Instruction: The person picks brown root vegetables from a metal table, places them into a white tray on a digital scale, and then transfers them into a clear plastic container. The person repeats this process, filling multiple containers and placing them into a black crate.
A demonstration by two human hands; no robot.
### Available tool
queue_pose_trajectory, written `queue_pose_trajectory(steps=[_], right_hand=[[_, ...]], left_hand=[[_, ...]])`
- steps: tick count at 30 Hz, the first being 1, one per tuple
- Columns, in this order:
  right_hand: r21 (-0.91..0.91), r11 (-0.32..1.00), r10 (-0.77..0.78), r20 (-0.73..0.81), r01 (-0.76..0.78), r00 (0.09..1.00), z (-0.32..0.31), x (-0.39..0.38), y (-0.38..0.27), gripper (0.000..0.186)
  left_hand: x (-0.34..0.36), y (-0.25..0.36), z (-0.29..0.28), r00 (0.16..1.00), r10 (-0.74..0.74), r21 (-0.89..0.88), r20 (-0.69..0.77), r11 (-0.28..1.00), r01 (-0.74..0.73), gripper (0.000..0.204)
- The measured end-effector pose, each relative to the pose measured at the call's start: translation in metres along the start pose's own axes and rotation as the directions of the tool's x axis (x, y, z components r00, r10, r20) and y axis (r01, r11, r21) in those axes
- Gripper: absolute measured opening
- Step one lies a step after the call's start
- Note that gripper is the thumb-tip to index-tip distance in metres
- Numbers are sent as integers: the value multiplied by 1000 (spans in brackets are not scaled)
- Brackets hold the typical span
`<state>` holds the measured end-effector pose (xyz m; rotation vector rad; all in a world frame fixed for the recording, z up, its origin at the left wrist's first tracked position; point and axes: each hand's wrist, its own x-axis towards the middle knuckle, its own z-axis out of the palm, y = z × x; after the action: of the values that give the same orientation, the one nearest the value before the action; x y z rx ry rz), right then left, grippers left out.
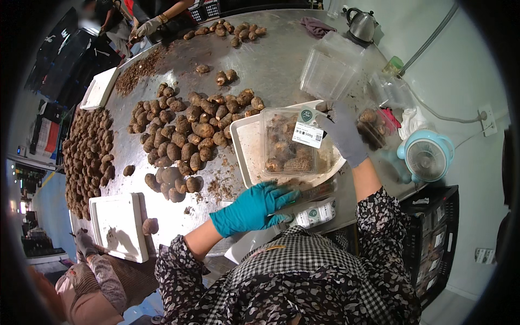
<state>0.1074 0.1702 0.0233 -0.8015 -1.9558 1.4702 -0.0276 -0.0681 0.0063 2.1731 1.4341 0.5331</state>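
Observation:
A clear plastic box of brown tubers, bearing a white and green label, is over a shallow white tray. My right hand, in a grey glove, grips the box's upper right corner at the label. My left hand, in a teal glove, is below the box at the tray's near edge, fingers apart and stretched toward another clear container that is partly hidden. A labelled white package lies just beyond my left fingertips, near the table edge.
Heaps of tubers cover much of the steel table, with more white trays at left. Clear containers, a kettle, a blue fan and black crates are at right. Co-workers stand upper left and lower left.

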Motion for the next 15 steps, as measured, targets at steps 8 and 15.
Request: queue_pose_trajectory(steps=[8, 15], right_hand=[[-163, 986, -1, 173, 30, 985, 22, 1, -25, 27], [-454, 886, 18, 236, 93, 972, 33, -3, -19, 30]], left_hand=[[-19, 9, 10, 922, -140, -241, -361, 969, 53, 32], [-18, 9, 14, 913, -197, -321, -356, 944, 78, 29]])
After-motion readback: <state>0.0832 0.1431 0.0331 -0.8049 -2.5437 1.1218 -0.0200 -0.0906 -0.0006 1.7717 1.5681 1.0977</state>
